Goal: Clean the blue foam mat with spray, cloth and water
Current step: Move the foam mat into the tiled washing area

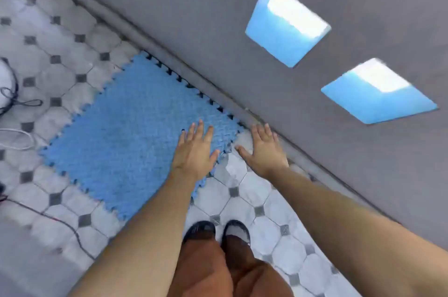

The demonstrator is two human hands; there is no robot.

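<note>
A blue foam mat (126, 131) with jigsaw edges lies flat on the tiled floor, one side against the base of a grey wall. My left hand (195, 148) is spread, palm down, over the mat's near right corner. My right hand (263, 148) is spread too, over the bare tile just right of that corner, close to the wall. Neither hand holds anything. No spray bottle, cloth or water shows in view.
The grey wall (242, 29) runs diagonally and has two blue rectangular openings (286, 25) (378, 93). Grey and white tiles (254, 199) cover the floor. Dark and white cables (17, 102) lie at the left edge. My feet in dark shoes (215, 231) stand below the hands.
</note>
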